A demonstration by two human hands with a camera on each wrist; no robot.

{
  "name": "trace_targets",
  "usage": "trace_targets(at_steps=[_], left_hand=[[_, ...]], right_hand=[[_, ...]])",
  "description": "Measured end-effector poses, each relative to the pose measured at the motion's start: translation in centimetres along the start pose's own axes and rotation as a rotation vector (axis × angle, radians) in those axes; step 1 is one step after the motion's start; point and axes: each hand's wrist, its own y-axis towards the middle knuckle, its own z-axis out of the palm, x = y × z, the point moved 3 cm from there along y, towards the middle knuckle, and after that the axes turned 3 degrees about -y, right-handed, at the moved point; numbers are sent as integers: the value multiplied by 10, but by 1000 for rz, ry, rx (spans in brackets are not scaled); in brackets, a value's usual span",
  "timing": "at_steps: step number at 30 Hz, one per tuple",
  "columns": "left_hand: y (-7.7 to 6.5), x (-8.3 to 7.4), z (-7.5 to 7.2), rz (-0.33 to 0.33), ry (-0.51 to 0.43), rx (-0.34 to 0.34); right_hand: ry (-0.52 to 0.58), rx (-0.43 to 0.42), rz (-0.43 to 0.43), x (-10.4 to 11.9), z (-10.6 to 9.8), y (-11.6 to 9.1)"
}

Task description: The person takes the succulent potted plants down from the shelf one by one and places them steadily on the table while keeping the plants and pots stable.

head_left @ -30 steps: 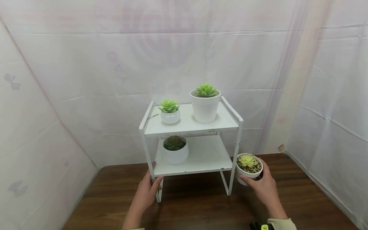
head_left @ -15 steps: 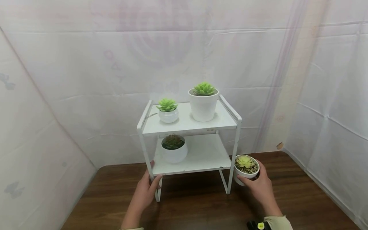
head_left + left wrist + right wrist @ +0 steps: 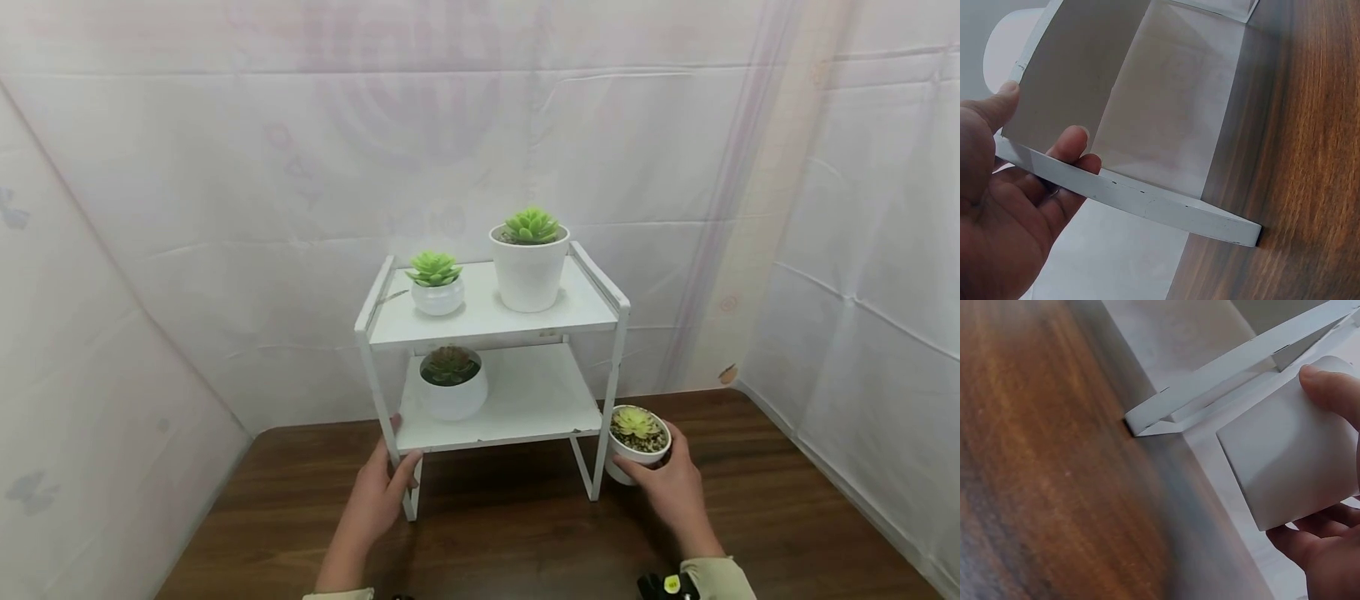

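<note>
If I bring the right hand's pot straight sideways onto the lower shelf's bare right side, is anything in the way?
Yes: the front right shelf leg stands between the held pot and the lower shelf. From the front, nothing visible blocks that side; the dark plant's pot sits to the left.

Head view facing forward and down, close wrist views, all sharing white shelf (image 3: 532, 387)

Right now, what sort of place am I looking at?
Probably a makeshift booth or staged corner, though I can't be sure: creased white sheeting encloses a wooden tabletop, where a small white shelf displays potted plants.
</note>
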Motion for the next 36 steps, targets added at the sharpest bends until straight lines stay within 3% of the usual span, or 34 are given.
trace_targets(at_steps=[13,26,36], left_hand=[[-1,1,0,-18,14,12],[1,2,1,6,29,-2],[1,2,1,11,28,-2]], right_hand=[[-28,-22,-6,-12,11,0],[-17,-48,-27,-16,15,3],[-3,-15,-16,-20,16,4]])
